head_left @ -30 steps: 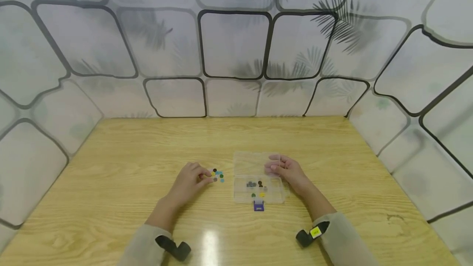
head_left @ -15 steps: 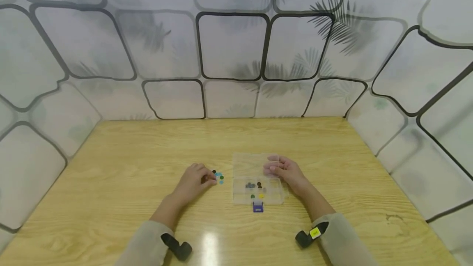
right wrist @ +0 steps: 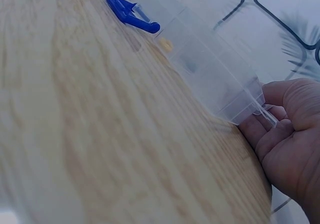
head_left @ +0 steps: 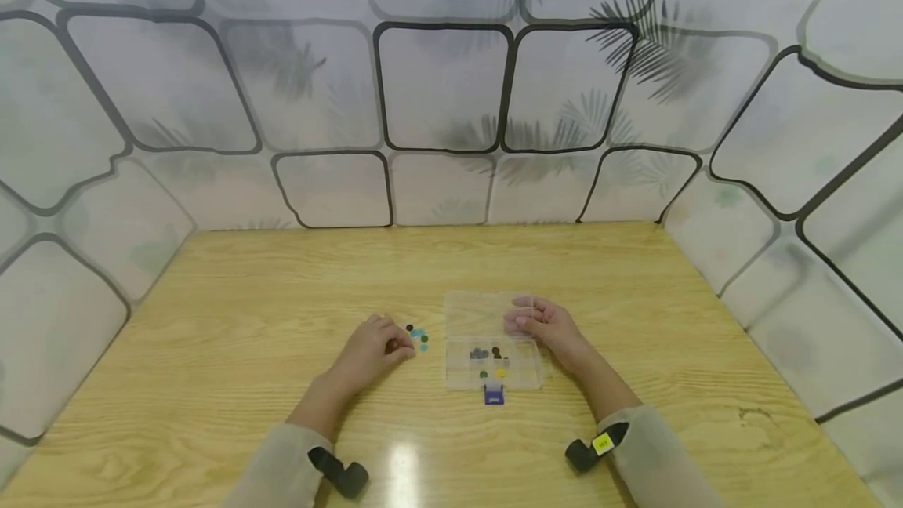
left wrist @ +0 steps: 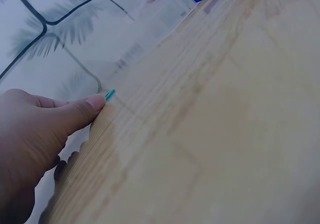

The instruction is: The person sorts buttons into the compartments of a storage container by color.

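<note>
My left hand (head_left: 370, 349) is low over the table, thumb and index tips brought close at a small group of round discs. A black disc (head_left: 409, 328), a green disc (head_left: 424, 339) and light blue discs (head_left: 418, 332) lie just beyond the fingertips. The left wrist view has a thin teal disc (left wrist: 110, 94) right at the thumb tip; I cannot tell whether the fingers pinch it. My right hand (head_left: 553, 328) holds the raised lid (head_left: 480, 312) of a clear plastic compartment box (head_left: 458, 375) at its right edge. Its fingers show through the plastic.
Inside the box sit grey discs (head_left: 479, 353), brown discs (head_left: 496, 352), a green disc (head_left: 483, 374) and a yellow disc (head_left: 501, 373) in separate compartments. A blue latch (head_left: 494, 394) sticks out at the front. Patterned panels (head_left: 451, 100) surround the wooden table (head_left: 282, 281).
My left hand has shifted slightly right and nearer, now covering the spot where yellow and grey discs showed. My right hand has stayed at the lid.
</note>
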`<state>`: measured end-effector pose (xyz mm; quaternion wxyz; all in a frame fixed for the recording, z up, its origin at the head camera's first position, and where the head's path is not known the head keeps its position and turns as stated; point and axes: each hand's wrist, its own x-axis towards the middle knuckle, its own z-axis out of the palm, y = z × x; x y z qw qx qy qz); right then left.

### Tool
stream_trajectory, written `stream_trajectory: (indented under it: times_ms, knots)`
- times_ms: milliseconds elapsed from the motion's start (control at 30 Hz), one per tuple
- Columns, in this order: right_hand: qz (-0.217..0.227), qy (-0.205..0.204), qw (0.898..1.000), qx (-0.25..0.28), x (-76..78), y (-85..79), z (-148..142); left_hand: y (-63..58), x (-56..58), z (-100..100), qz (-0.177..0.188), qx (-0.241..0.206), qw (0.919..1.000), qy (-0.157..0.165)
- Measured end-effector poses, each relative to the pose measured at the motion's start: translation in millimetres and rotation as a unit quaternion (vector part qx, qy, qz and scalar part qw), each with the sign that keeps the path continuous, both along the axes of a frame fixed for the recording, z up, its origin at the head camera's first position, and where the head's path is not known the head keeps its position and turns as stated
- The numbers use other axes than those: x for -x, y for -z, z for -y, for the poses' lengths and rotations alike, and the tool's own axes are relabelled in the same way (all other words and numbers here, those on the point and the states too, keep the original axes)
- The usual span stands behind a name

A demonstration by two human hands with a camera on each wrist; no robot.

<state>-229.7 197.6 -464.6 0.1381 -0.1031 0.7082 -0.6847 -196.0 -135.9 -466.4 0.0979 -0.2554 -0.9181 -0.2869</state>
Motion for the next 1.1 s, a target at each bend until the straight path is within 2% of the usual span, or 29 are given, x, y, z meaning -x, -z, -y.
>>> stream_trajectory:
  times_ms: [100, 400, 533, 700, 900, 1100]
  knots:
    - [-0.002, 0.002, 1.0, 0.001, -0.9, 0.3, 0, 1.5, -0.8, 1, 0.006, 0.0, 1.0, 0.007]
    - [0.008, 0.007, 1.0, -0.005, -4.1, 0.5, 3, 2.7, -5.0, 2, -0.028, 0.037, 0.9984, 0.032]
    - [0.005, 0.001, 1.0, -0.004, -4.6, 0.3, 2, 0.6, -8.2, -1, -0.031, 0.018, 0.9986, 0.039]
    - [0.009, 0.001, 1.0, 0.004, -4.1, -1.3, 3, -3.8, -10.5, -8, -0.065, -0.006, 0.9964, 0.053]
    - [0.002, -0.006, 1.0, 0.015, -1.9, -2.4, 2, -9.2, -7.8, -15, -0.104, -0.016, 0.9927, 0.059]
    - [0.01, 0.007, 1.0, 0.002, -1.0, -3.7, 2, -17.0, -2.9, -33, -0.133, -0.026, 0.9864, 0.092]
